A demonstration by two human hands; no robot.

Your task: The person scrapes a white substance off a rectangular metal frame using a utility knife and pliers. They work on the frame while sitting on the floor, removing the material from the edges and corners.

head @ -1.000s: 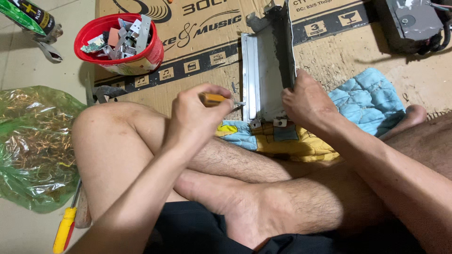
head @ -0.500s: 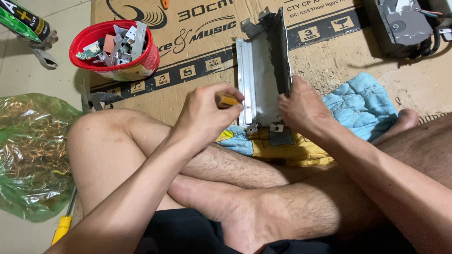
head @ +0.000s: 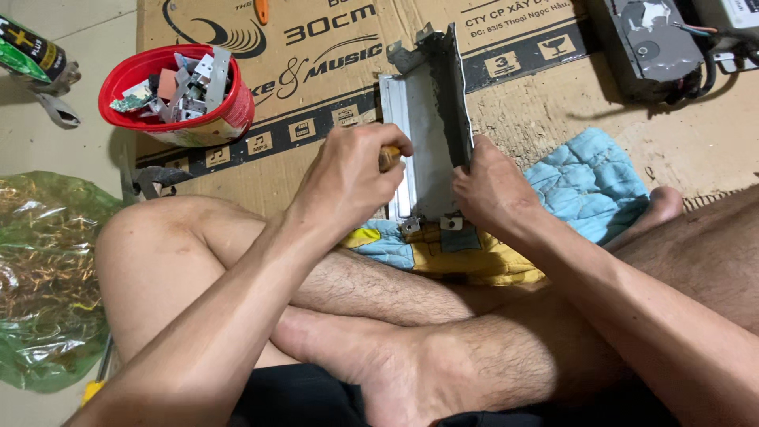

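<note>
Here, going left to right: a green plastic bag (head: 43,285) lies at far left, a red bowl (head: 178,99) of metal scraps farther off on the cardboard (head: 538,119). The left hand (head: 348,178) is closed round a yellow-handled tool (head: 388,157), its tip hidden behind the fingers. The right hand (head: 490,190) pinches the side wall of the grey metal chassis (head: 427,126), standing on a blue cloth (head: 585,178) between the knees. Best to keep the chassis braced firmly and the tool square. Which fastener is being worked cannot be made out.
</note>
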